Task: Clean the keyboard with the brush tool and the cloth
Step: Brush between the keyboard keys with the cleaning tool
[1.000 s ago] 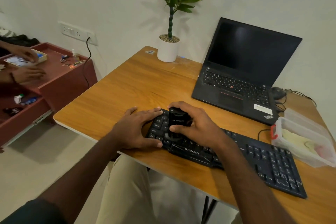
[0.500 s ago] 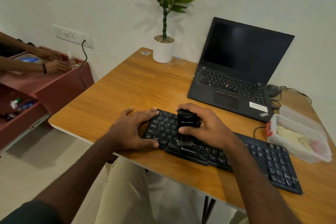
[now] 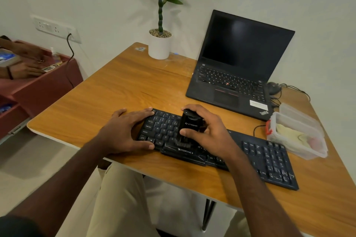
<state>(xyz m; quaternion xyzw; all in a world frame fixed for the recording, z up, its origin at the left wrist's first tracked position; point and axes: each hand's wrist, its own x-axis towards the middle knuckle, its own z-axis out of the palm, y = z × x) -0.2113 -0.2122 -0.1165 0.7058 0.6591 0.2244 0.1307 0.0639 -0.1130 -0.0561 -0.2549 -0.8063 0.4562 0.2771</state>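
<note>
Keyboard: right hand grips brush

We are looking at a wood-grain tabletop with a soft sheen, carrying a matt black plastic keyboard. The brush tool is showing glossy black plastic, and the container near the right edge is looking like cloudy translucent plastic.
</note>
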